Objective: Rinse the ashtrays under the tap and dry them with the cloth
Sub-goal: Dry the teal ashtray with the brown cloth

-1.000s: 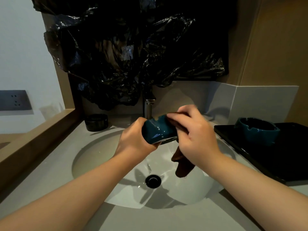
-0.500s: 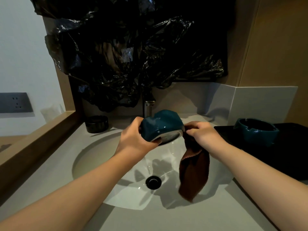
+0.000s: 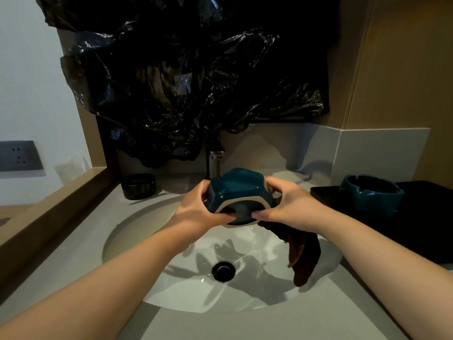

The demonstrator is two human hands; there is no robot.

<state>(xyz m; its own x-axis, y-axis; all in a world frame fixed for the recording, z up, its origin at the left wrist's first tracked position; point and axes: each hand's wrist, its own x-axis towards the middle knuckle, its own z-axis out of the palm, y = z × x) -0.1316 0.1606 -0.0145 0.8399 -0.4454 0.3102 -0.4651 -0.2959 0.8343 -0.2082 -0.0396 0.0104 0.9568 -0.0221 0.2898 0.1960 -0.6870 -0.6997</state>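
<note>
Over the white basin (image 3: 137, 231) I hold a teal ashtray (image 3: 235, 187) turned with its dark underside toward me. My left hand (image 3: 196, 209) grips its left side, thumb on the base. My right hand (image 3: 291, 207) grips the right side and also pinches a brown cloth (image 3: 304, 258), which hangs below that hand over the basin. A second teal ashtray (image 3: 371, 197) stands upright on a black tray (image 3: 429, 231) at the right. The chrome tap (image 3: 216, 163) rises just behind the held ashtray; no water stream shows.
A black round ashtray (image 3: 139, 186) sits on the counter at the back left. Crumpled black plastic (image 3: 186, 77) covers the wall above the tap. The drain (image 3: 223, 271) lies below my hands. A wooden ledge (image 3: 49, 212) runs along the left; a wall socket (image 3: 19, 155) sits beyond it.
The ashtray has been turned so its underside faces me. My right hand moved from wiping its right edge with the cloth to gripping the ashtray's side, the cloth now bunched under that hand.
</note>
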